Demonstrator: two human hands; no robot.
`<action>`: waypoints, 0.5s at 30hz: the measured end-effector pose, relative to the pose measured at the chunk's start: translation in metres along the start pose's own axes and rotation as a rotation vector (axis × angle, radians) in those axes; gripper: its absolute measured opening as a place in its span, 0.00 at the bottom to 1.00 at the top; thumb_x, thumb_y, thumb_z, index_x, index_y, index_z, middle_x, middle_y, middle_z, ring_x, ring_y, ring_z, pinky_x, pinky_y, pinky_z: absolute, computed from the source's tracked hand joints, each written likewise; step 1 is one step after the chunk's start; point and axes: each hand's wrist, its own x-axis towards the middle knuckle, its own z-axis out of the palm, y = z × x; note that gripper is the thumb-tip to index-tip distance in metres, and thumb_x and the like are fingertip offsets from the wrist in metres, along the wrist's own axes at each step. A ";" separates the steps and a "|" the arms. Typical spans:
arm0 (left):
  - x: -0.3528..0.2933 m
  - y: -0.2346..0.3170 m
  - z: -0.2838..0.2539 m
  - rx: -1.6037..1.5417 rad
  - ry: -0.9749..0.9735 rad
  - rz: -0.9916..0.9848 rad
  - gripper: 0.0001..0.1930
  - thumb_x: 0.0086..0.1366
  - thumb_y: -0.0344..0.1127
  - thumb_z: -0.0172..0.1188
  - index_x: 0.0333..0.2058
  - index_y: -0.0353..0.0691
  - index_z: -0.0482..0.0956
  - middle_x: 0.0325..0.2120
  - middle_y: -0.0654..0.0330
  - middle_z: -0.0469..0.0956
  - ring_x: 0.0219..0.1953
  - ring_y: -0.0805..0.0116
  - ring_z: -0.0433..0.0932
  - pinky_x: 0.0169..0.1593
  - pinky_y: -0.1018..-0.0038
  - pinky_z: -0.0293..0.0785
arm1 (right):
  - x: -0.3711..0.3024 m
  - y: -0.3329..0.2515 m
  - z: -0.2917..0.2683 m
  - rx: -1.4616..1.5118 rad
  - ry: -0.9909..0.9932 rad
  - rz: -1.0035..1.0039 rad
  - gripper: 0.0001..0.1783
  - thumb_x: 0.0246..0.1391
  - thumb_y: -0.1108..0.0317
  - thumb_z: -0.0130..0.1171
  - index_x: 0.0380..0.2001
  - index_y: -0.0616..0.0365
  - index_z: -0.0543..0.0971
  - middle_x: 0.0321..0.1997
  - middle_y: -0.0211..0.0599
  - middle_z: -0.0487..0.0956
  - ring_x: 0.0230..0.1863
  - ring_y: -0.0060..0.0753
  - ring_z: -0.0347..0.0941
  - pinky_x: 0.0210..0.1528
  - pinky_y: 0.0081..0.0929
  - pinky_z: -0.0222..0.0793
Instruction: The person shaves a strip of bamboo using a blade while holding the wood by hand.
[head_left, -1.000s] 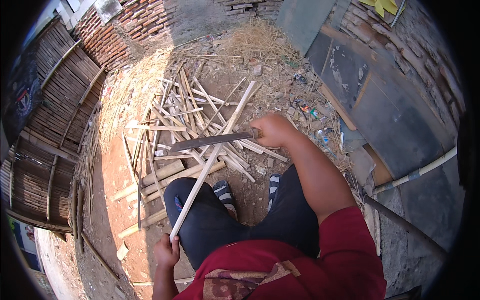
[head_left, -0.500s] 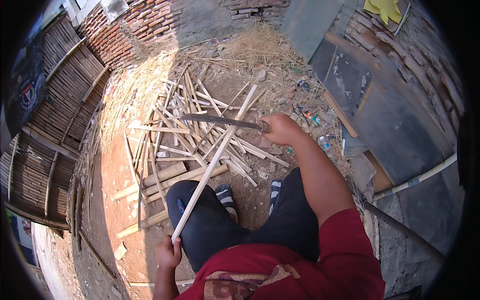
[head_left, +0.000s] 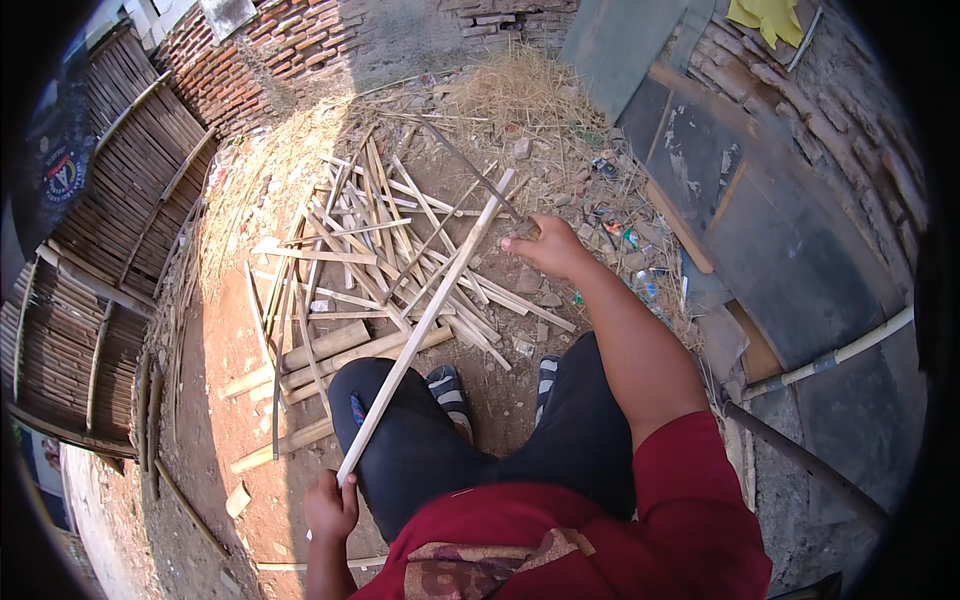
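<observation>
Left hand (head_left: pixel 333 507) grips a long, stiff, light-looking bamboo slat (head_left: pixel 425 325) by its near end; right hand (head_left: pixel 548 247) clasps a raised blade (head_left: pixel 470 170)

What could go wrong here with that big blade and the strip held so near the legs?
The right hand has the long blade raised above the bamboo strip, which rests across the knee; a stroke that slips could hit the leg or the left hand. The striped sandals leave the feet exposed to splinters.
</observation>
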 end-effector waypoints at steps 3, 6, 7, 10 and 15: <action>0.004 0.005 -0.001 0.036 0.052 0.054 0.18 0.68 0.45 0.60 0.27 0.38 0.70 0.19 0.46 0.75 0.23 0.39 0.76 0.26 0.49 0.68 | 0.000 -0.013 0.002 0.594 0.108 0.133 0.19 0.57 0.56 0.70 0.39 0.56 0.74 0.39 0.41 0.83 0.23 0.22 0.70 0.26 0.26 0.69; 0.021 0.017 -0.002 0.049 0.079 0.107 0.19 0.67 0.48 0.62 0.27 0.39 0.70 0.19 0.49 0.74 0.21 0.41 0.75 0.25 0.51 0.68 | -0.004 -0.019 0.002 0.958 0.218 0.142 0.15 0.58 0.62 0.69 0.41 0.55 0.73 0.39 0.35 0.80 0.21 0.19 0.66 0.24 0.23 0.68; 0.028 0.020 -0.002 0.050 0.091 0.131 0.19 0.67 0.49 0.62 0.28 0.40 0.71 0.19 0.50 0.74 0.21 0.42 0.75 0.24 0.51 0.68 | -0.004 -0.017 0.000 0.947 0.273 0.151 0.15 0.57 0.64 0.69 0.40 0.55 0.74 0.36 0.33 0.80 0.21 0.20 0.67 0.24 0.24 0.67; 0.046 0.030 -0.030 0.083 -0.002 0.275 0.23 0.61 0.55 0.66 0.36 0.37 0.76 0.33 0.48 0.78 0.36 0.42 0.78 0.39 0.51 0.72 | -0.002 -0.011 0.000 0.952 0.375 0.193 0.12 0.54 0.69 0.68 0.38 0.57 0.76 0.33 0.33 0.81 0.21 0.21 0.69 0.24 0.24 0.67; 0.105 0.101 -0.151 -0.468 0.226 0.464 0.40 0.63 0.73 0.55 0.44 0.32 0.77 0.48 0.46 0.75 0.53 0.51 0.76 0.57 0.60 0.69 | -0.001 0.003 -0.001 0.976 0.361 0.195 0.14 0.54 0.70 0.69 0.40 0.58 0.75 0.33 0.34 0.82 0.21 0.20 0.69 0.24 0.24 0.68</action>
